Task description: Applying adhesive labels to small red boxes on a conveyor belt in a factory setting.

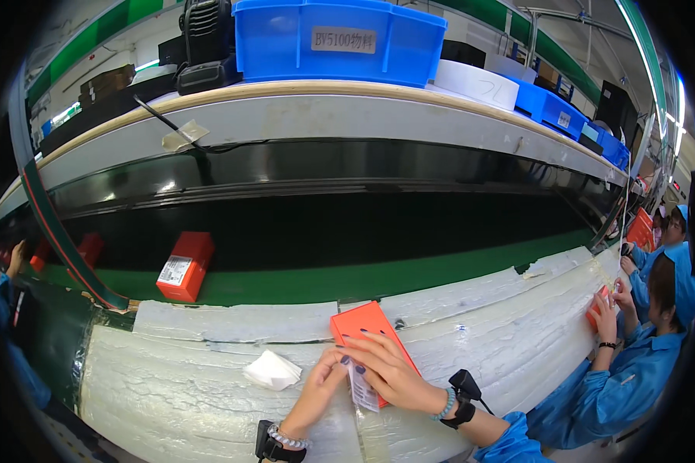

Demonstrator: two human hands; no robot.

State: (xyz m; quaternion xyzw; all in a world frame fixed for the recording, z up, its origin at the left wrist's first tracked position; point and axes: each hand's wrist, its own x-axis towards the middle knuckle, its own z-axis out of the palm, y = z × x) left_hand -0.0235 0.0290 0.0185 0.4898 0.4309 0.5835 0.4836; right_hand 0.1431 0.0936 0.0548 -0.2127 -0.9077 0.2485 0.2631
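Note:
An orange-red carton (pixel 367 320) lies on the bench in front of me, partly covered by my hands. A white printed label (pixel 363 392) shows at its near side, under my fingers. My left hand (pixel 326 386) is closed, thumb and fingers pinched at the label's upper left edge. My right hand (pixel 394 376) reaches across the carton from the right, its fingers over the top and its thumb down by the label. Whether the label is stuck down is hidden. A crumpled white paper (pixel 272 370) rests left of my left hand.
Beyond the bench (pixel 185 378), wrapped in wrinkled film, runs a green conveyor belt (pixel 286 282) carrying another orange-red carton (pixel 186 266). Above it, a shelf (pixel 347 108) holds a blue bin (pixel 340 42). At right, a co-worker in blue (pixel 633 378) handles an orange-red carton.

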